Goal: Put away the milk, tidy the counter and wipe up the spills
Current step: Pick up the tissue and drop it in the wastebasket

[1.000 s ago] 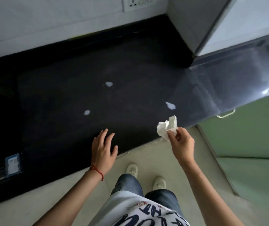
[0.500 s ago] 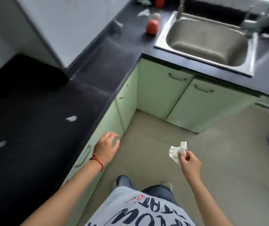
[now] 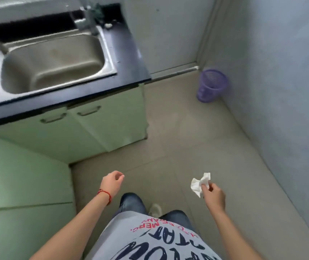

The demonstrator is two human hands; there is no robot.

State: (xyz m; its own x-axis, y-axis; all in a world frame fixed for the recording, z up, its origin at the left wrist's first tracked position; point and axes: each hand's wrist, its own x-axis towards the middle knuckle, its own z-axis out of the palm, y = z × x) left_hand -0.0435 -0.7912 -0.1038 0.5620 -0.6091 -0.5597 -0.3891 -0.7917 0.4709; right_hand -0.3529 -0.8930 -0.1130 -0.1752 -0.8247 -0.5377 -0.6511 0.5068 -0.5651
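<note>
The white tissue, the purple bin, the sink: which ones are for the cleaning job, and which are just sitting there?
For the job:
- crumpled tissue, pinched in the right hand
- purple bin on the floor by the wall, probably where the tissue goes
- black counter

Just there:
- sink
- green cupboards
- left hand, holding nothing

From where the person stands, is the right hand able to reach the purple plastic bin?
Probably not yet: the right hand, pinching the crumpled white tissue, is well short of the purple plastic bin; only bare floor lies between.
</note>
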